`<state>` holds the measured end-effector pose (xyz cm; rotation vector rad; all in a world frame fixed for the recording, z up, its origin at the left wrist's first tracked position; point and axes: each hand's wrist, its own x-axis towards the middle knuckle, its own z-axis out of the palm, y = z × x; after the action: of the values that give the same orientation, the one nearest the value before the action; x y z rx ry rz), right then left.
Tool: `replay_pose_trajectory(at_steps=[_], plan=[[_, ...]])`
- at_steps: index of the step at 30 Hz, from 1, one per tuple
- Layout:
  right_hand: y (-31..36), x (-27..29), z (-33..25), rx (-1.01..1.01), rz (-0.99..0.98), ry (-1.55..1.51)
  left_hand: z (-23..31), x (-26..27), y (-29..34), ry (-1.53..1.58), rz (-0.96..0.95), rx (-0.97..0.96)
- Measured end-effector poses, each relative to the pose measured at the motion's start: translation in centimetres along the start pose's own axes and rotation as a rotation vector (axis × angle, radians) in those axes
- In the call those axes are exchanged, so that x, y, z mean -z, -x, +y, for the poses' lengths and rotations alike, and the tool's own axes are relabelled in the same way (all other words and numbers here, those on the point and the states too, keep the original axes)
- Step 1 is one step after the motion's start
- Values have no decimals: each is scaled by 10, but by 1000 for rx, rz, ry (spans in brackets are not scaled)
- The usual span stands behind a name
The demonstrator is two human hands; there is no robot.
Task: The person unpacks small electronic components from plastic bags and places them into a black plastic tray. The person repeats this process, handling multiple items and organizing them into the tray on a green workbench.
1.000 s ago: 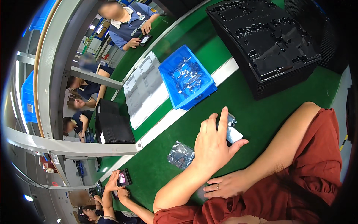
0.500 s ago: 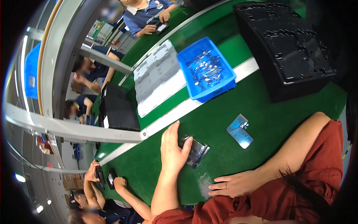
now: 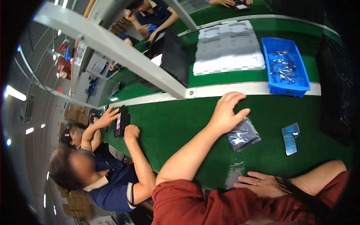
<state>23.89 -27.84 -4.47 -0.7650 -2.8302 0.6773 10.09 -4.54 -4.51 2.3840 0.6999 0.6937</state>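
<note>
My left hand (image 3: 228, 114) is open, fingers stretched and thumb held apart, at the far edge of a shiny grey plastic pouch (image 3: 243, 135). The pouch lies flat on the green tabletop; whether my palm touches it I cannot tell. My right hand (image 3: 258, 183), with a ring on one finger, rests with fingers spread at the table's near edge and holds nothing. Strands of dark hair cross its wrist. To the right of the pouch lies a bluish, glossy L-shaped flat piece (image 3: 289, 139).
A blue bin (image 3: 288, 90) of small shiny packets stands at the back right, beside a white moulded tray (image 3: 228, 67) and a dark stack (image 3: 333, 90). A grey metal post (image 3: 150, 71) slants across. At left, a co-worker handles a black case (image 3: 121, 122).
My view has swung left, so the bench things appear farther right and more of the co-worker shows. My left hand stays by the pouch; the co-worker's raised hand now spreads over the black case.
</note>
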Motion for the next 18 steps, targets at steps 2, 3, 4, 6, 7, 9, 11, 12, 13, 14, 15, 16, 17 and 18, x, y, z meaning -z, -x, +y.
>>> replay_pose_trajectory(at_steps=[2,3,4,6,7,9,11,12,13,14,15,16,17,18], plan=[[-3,4,-2,68,-135,205,0,0,3,-35,-2,-11],[-5,6,-1,95,-204,304,-1,1,3,15,-1,23],[-5,4,0,107,-202,275,-1,2,3,65,0,55],[-5,1,3,130,-194,213,-3,3,2,178,9,96],[-6,3,3,133,-217,262,-7,4,1,273,21,133],[-6,8,0,129,-260,358,-12,4,-2,468,39,203],[-5,3,2,107,-211,276,-13,6,-3,512,54,207],[-4,0,3,96,-187,236,-13,6,-3,516,52,215],[-3,-2,3,91,-157,237,-14,6,-4,520,50,224],[-3,-3,2,85,-126,238,-13,6,-5,489,39,218],[-2,-4,2,80,-97,235,-12,6,-5,460,28,217],[-3,-6,0,54,-98,245,-11,6,-5,431,17,216],[-4,-6,-1,28,-100,255,-11,5,-4,441,21,224],[-5,-6,-2,0,-100,268,-11,5,-4,449,24,228]])
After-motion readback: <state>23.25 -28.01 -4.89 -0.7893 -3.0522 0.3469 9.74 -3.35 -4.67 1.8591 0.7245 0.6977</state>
